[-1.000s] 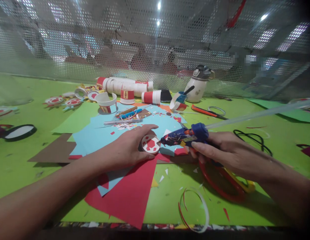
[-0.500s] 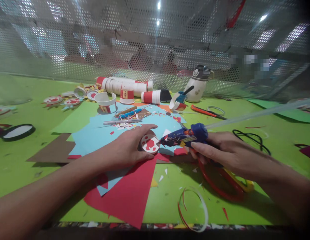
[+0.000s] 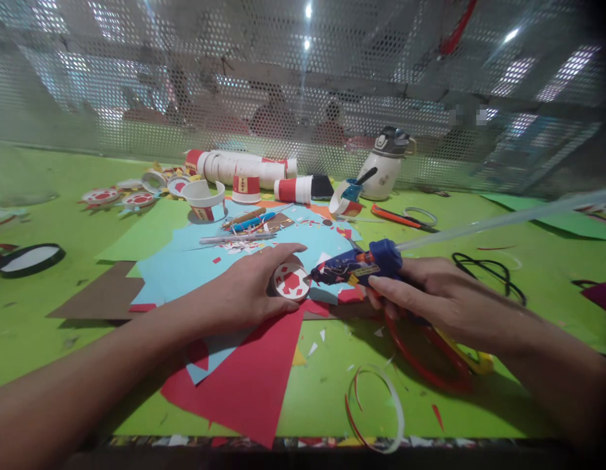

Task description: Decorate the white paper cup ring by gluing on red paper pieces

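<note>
My left hand [image 3: 256,284] curls its thumb and fingers around the rim of a small white paper disc [image 3: 291,282] with red shapes on it, apparently a paper cup base. In my right hand [image 3: 430,287] is a blue hot glue gun [image 3: 361,263], its nozzle at the disc's right edge. A long clear glue stick [image 3: 503,219] runs out of the gun's back. Below the right hand lie scissors with red handles [image 3: 430,359], partly covered by it. Red paper [image 3: 244,385] and light blue paper [image 3: 180,261] lie beneath and around the left hand.
Behind are stacked paper cups [image 3: 244,168], cut cups [image 3: 203,199], decorated discs [image 3: 101,196] and a white kettle-like flask [image 3: 383,170]. Pens [image 3: 254,222] rest on the blue paper. An orange utility knife [image 3: 398,217], black cord [image 3: 493,274] and tape roll [image 3: 32,259] lie around. A perforated screen stands behind.
The whole view has shifted slightly, with things appearing a little further left. Both hands, the disc and the glue gun keep nearly the same positions relative to each other.
</note>
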Action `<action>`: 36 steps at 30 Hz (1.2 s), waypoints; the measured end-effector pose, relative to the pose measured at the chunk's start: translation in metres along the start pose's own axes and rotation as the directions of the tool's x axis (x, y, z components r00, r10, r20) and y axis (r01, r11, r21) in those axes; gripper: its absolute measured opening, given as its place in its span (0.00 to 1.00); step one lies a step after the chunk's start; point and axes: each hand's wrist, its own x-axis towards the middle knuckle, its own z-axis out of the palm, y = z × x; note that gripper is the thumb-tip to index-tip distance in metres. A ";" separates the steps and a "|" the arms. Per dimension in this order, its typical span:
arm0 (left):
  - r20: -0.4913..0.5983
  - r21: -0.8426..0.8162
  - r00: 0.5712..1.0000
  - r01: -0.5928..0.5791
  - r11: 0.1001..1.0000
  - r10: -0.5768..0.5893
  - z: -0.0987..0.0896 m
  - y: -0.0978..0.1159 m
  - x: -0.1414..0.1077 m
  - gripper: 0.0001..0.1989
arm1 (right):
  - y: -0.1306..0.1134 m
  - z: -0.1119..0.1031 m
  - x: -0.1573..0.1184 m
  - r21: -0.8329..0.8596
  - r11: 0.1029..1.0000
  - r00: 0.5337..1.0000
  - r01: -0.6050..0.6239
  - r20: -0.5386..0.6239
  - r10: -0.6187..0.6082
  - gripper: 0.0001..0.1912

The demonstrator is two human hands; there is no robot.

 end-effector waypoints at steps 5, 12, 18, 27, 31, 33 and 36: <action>0.010 -0.015 1.000 0.005 1.000 -0.005 0.000 0.000 0.000 0.35 | 0.000 0.000 -0.001 0.004 1.000 1.000 0.005 0.000 -0.005 0.25; 0.006 -0.014 1.000 0.005 1.000 -0.005 0.000 0.000 0.000 0.35 | 0.001 -0.001 -0.002 0.046 0.999 1.000 0.001 0.024 -0.002 0.23; 0.006 -0.010 1.000 0.011 1.000 -0.011 0.000 0.000 0.001 0.36 | 0.002 -0.005 -0.003 0.060 0.998 1.000 -0.007 0.020 0.006 0.23; 0.018 -0.009 0.999 0.038 0.999 -0.038 -0.001 0.001 0.001 0.36 | 0.015 -0.020 -0.006 -0.013 1.000 0.918 0.022 -0.395 -0.026 0.18; 0.012 -0.036 1.000 0.017 0.999 -0.017 0.000 -0.001 0.002 0.36 | 0.036 -0.027 0.008 -0.222 0.974 0.818 0.041 -0.552 -0.160 0.17; 0.017 -0.050 1.000 0.009 0.999 -0.008 0.000 -0.001 0.002 0.35 | 0.053 -0.030 0.018 -0.339 0.941 0.871 0.013 -0.458 -0.178 0.15; 0.041 -0.056 0.999 0.008 0.998 -0.006 -0.001 0.000 0.003 0.35 | 0.076 -0.031 0.030 -0.468 0.884 0.917 -0.004 -0.355 -0.184 0.15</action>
